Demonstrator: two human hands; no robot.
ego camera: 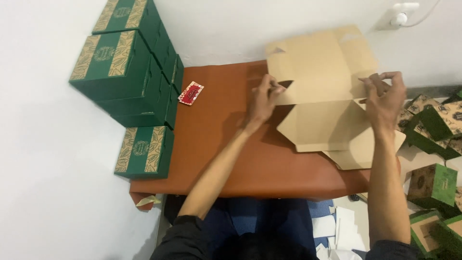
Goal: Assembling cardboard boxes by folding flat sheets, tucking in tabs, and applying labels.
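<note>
A flat, unfolded brown cardboard box blank (321,82) is held up over the far right part of a brown table (216,144). My left hand (263,98) grips its left edge by a notch, and my right hand (383,96) pinches its right edge. The blank's lower flaps (332,130) hang down and rest on the table. Its upper panel leans toward the white wall.
Several finished green boxes with gold leaf bands (127,62) are stacked at the table's left, one more (144,151) lower down. A small red card (191,92) lies beside them. More green boxes (433,139) and white paper scraps (339,231) lie on the floor at right.
</note>
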